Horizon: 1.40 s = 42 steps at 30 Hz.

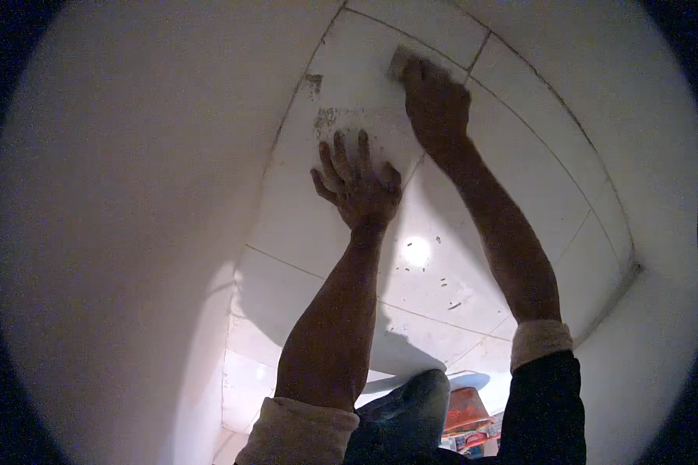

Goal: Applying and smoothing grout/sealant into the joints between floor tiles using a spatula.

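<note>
My left hand [357, 190] presses on a large white tile [349, 70], palm down with its fingers spread. It holds nothing. Just beyond its fingertips a dark, patchy smear [329, 120] marks the tile, and a smaller dark stain [314, 84] lies farther off near the left wall. Farther forward and to the right, my right hand [440, 105] is closed around a small greyish, flat-edged piece [399, 65] held against the tile. That piece is blurred and partly hidden by my fingers, so its exact kind does not show.
Dark crumbs [446, 287] are scattered on the tiles between my forearms, by a bright light reflection. Pale walls rise at left [132, 194] and right [659, 170]. At the bottom, beside my bent knee [411, 411], stands an orange-red container [465, 409] with other objects near it.
</note>
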Available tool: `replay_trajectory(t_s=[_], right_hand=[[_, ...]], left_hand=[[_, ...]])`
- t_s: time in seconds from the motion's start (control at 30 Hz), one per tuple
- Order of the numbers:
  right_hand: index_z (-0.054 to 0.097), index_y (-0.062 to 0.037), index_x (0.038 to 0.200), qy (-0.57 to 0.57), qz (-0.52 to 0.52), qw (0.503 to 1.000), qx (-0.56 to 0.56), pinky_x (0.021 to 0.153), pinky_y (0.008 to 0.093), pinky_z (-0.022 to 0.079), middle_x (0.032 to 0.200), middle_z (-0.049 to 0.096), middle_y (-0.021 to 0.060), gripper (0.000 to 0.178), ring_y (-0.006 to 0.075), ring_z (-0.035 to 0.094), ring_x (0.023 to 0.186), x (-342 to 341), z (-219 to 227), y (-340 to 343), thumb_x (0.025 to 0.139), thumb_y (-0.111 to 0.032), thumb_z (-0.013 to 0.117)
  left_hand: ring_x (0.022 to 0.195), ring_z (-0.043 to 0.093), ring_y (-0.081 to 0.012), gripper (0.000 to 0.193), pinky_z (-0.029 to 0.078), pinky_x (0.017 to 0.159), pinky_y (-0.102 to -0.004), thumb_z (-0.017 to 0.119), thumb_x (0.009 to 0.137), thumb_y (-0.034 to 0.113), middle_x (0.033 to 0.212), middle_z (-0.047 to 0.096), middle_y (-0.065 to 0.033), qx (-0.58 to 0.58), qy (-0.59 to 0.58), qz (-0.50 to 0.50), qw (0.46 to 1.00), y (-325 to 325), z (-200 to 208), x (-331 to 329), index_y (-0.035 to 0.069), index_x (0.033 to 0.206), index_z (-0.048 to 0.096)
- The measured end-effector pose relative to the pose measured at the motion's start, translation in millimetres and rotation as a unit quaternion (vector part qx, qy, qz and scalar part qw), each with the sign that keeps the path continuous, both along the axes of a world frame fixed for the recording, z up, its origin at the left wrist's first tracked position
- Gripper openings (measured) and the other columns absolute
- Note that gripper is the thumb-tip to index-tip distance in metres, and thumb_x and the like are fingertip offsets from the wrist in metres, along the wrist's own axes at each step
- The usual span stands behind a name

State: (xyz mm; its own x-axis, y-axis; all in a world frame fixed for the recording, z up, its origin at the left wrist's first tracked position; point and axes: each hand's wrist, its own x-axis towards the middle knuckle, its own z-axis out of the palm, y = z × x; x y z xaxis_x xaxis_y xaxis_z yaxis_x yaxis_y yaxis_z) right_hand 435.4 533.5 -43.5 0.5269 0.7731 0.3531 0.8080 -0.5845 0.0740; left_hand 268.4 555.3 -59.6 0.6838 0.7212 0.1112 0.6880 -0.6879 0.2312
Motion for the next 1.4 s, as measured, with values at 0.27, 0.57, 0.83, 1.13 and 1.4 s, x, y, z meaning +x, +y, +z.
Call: replay_trajectory(t_s=[0.27,0.57,0.83,1.13,1.4], right_hand=[[0.06,-0.003,0.117,0.118,-0.028,0.992,0.016,0.06,0.0491,0.057,0.098,0.068,0.0169,0.029,0.034,0.069,0.076,1,2,3,0.09,-0.013,0.056],[0.055,-0.0001,0.125,0.207,-0.058,0.974,-0.071,0.085,0.0554,0.048,0.117,0.061,0.0249,0.038,0.0433,0.059,0.101,5,6,4,0.092,-0.017,0.056],[0.06,-0.0031,0.111,0.127,-0.037,0.991,-0.023,0.07,0.0492,0.053,0.103,0.064,0.0176,0.027,0.0364,0.064,0.089,10,3,3,0.087,-0.014,0.06],[0.06,-0.0052,0.117,0.041,-0.015,0.997,0.059,0.079,0.051,0.052,0.108,0.063,0.0196,0.034,0.0388,0.062,0.098,-2,11,-3,0.084,-0.015,0.06],[0.072,-0.0237,0.116,-0.01,-0.11,0.991,-0.07,0.059,0.0458,0.055,0.082,0.072,0.0097,0.035,0.0292,0.069,0.069,113,39,15,0.087,-0.016,0.056]], left_hand=[[0.145,0.03,-0.0401,0.059,0.019,0.113,-0.0634,0.05,0.096,0.046,0.157,0.035,-0.0157,-0.007,-0.005,0.002,1.0,-2,3,-2,0.017,0.147,0.046],[0.145,0.028,-0.0402,0.06,0.018,0.112,-0.0645,0.051,0.095,0.044,0.158,0.033,-0.016,-0.007,-0.023,0.003,1.0,1,1,0,0.017,0.148,0.045],[0.145,0.027,-0.0405,0.062,0.018,0.112,-0.0647,0.053,0.093,0.044,0.157,0.034,-0.0159,-0.023,0.008,0.005,1.0,0,1,0,0.017,0.148,0.045],[0.146,0.026,-0.0408,0.063,0.015,0.114,-0.0662,0.053,0.091,0.043,0.157,0.031,-0.0156,-0.02,-0.007,0.005,1.0,1,0,0,0.018,0.148,0.045],[0.146,0.028,-0.0401,0.063,0.02,0.112,-0.0654,0.055,0.091,0.043,0.157,0.036,-0.0147,0.015,-0.028,-0.002,0.999,-2,-4,-3,0.018,0.148,0.045]])
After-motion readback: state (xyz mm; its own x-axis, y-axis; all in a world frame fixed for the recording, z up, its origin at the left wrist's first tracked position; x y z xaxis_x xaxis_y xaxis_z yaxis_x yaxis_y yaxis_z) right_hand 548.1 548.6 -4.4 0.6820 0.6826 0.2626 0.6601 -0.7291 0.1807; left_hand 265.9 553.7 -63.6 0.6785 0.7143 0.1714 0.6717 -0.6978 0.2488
